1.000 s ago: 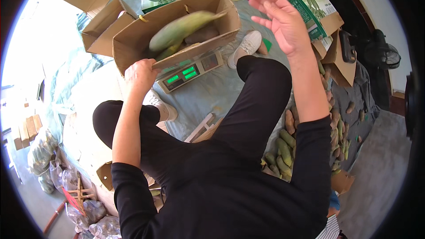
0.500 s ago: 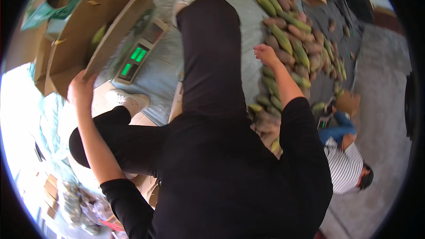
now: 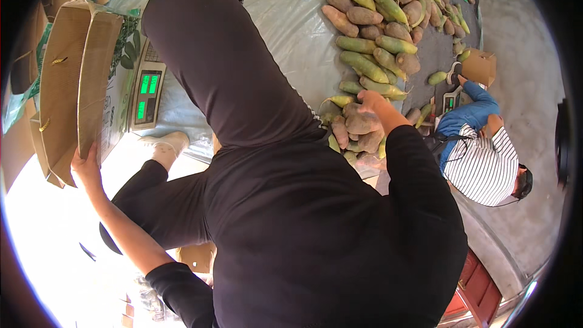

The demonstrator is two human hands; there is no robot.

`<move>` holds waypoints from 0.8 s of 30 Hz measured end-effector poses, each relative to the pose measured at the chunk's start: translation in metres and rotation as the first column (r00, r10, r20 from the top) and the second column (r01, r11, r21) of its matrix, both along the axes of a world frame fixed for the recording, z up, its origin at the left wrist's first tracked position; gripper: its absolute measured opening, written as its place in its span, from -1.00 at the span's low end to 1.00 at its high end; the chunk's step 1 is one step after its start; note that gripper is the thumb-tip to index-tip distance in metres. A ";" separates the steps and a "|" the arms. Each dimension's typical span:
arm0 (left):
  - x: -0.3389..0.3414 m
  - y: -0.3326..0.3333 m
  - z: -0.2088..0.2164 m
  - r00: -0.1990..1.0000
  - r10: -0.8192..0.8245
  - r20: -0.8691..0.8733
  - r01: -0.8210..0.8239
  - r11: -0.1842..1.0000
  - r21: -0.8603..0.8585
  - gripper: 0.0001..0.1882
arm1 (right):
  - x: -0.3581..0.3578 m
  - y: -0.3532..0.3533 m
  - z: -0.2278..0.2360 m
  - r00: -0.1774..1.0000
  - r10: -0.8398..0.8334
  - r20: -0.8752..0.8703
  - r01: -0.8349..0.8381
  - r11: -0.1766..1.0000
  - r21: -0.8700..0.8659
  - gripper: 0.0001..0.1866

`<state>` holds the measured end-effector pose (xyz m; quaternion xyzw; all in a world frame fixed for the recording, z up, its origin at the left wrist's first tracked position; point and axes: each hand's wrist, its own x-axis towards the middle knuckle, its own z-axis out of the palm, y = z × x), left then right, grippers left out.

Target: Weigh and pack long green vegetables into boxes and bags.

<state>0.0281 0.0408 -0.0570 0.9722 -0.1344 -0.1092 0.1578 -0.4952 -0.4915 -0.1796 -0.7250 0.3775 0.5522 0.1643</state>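
My left hand (image 3: 87, 167) grips the near edge of an open cardboard box (image 3: 91, 79) with yellow cord handles and a green leaf print on its side. Right beside the box is an electronic scale (image 3: 147, 97) with lit green digits. On the other side, my right hand (image 3: 371, 103) is at the near part of a vegetable pile, its fingers curled down among the produce. A green radish (image 3: 361, 67) lies just beyond it, and brownish sweet potatoes (image 3: 361, 123) lie under and beside it. Whatever those fingers hold is hidden.
More green radishes and sweet potatoes (image 3: 364, 16) spread over plastic sheeting (image 3: 285, 30). At the right, a person in a striped shirt (image 3: 483, 164) sits by another scale (image 3: 449, 102) and a small carton (image 3: 478, 67). My bent legs lie between box and pile.
The view has shifted. My right hand has come down from above the pile's left edge to its near part. The left hand stays on the box edge, and the box is tilted differently.
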 end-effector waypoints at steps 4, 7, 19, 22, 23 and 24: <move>0.000 0.005 0.004 1.000 0.026 -0.018 -0.026 1.000 -0.006 -0.73 | 0.010 0.041 0.016 0.999 0.021 0.038 -0.023 0.998 0.058 -0.24; -0.001 -0.002 0.003 0.999 0.033 -0.019 -0.033 0.999 -0.010 -0.74 | 0.011 0.064 0.033 0.990 0.144 -0.002 -0.144 0.989 0.037 -0.20; -0.010 -0.006 0.003 0.996 0.086 -0.009 -0.086 0.990 -0.115 -0.74 | 0.006 0.059 0.007 0.974 0.121 0.193 -0.113 0.992 -0.051 -0.36; -0.017 -0.027 0.014 0.992 0.106 0.065 -0.107 0.994 0.007 -0.75 | 0.020 0.023 -0.006 0.896 -0.148 0.419 0.217 0.969 -0.122 -0.30; -0.019 -0.033 0.021 0.992 0.111 0.063 -0.113 0.993 0.033 -0.77 | 0.033 0.016 -0.009 0.893 -0.129 0.430 0.199 0.972 -0.122 -0.30; -0.022 -0.036 0.028 0.991 0.120 0.064 -0.124 0.990 0.060 -0.78 | 0.056 0.010 -0.003 0.730 -0.255 0.634 0.352 0.935 -0.030 -0.32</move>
